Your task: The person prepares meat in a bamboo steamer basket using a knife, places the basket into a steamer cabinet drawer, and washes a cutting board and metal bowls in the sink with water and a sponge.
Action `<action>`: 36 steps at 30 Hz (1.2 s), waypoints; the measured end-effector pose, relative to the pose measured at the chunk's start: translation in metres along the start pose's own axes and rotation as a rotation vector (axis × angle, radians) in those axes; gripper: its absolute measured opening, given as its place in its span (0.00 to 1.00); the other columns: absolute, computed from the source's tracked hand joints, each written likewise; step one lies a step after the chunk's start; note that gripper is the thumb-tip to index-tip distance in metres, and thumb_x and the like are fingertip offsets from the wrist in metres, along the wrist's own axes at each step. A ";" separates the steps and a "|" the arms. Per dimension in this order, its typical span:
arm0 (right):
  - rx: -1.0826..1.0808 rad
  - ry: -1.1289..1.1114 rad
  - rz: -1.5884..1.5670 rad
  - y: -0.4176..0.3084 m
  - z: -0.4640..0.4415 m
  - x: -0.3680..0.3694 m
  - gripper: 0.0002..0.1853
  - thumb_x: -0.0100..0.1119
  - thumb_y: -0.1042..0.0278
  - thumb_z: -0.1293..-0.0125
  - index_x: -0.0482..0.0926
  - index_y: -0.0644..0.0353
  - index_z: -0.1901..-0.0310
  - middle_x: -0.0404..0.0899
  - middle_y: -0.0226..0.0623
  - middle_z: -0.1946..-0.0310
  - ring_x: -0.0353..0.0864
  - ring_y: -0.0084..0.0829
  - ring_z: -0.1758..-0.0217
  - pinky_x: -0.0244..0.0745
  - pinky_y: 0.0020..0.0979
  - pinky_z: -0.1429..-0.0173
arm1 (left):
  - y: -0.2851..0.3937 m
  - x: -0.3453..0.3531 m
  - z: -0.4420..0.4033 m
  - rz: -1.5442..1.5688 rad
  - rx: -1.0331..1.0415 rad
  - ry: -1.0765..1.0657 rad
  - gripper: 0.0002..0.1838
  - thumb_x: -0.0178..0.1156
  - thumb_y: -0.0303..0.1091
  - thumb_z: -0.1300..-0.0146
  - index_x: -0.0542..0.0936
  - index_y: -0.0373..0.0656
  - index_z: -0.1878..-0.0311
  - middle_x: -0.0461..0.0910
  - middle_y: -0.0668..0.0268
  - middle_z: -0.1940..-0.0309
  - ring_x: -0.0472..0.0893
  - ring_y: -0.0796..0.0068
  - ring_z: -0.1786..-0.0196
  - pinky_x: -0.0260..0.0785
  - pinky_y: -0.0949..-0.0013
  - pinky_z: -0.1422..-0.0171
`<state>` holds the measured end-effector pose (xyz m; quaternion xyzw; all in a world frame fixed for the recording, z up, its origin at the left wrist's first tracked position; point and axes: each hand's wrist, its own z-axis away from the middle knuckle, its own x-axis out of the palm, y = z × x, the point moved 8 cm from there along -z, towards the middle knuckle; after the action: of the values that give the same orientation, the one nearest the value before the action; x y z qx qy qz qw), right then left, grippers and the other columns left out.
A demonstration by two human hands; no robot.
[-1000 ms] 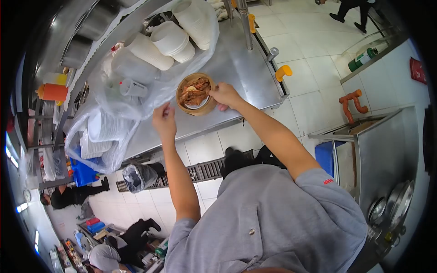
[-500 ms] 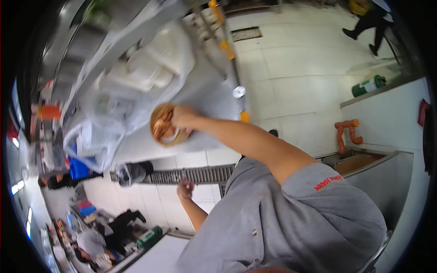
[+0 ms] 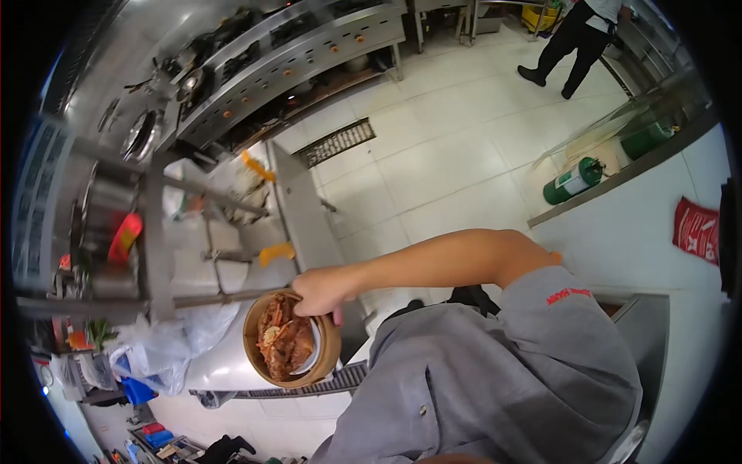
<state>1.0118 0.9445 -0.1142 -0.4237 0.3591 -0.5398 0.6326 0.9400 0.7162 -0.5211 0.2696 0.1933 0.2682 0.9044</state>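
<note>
My right hand (image 3: 321, 292) grips the rim of a round bamboo steamer basket (image 3: 331, 357), thumb and fingers closed over its wall. The basket tilts a little towards me. In it lie glossy reddish-brown pieces of food (image 3: 280, 340) that look like braised chicken feet. The edge of a white dish (image 3: 314, 352) shows beside the food, inside the basket. Below and left of the basket is a steel counter (image 3: 224, 365). My left hand is out of view.
Clear plastic bags (image 3: 209, 329) lie on the counter at the left, near a metal shelf post (image 3: 160, 240). A stove range (image 3: 309, 66) lines the far wall. Another person (image 3: 576, 42) stands at the upper right, beyond a green cylinder (image 3: 573, 179). A floor grate (image 3: 340, 142) crosses the tiles.
The view has swung towards the stove. My right hand has brought the basket closer, clear of the plastic-wrapped stack of white dishes. My left hand, visible before, has left the view.
</note>
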 end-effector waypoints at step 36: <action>0.148 2.077 -1.104 0.583 0.628 -0.811 0.18 0.42 0.70 0.34 0.70 0.81 0.52 0.79 0.54 0.64 0.85 0.45 0.69 0.88 0.39 0.70 | 1.146 1.001 -0.407 -0.500 0.917 -0.109 0.16 0.59 0.27 0.47 0.81 0.44 0.52 0.83 0.56 0.57 0.81 0.59 0.51 0.74 0.61 0.51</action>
<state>1.6760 1.8718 -0.4145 0.1587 0.4379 -0.8460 -0.2595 1.0840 2.2770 -0.3660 0.5970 0.3019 -0.0824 0.7387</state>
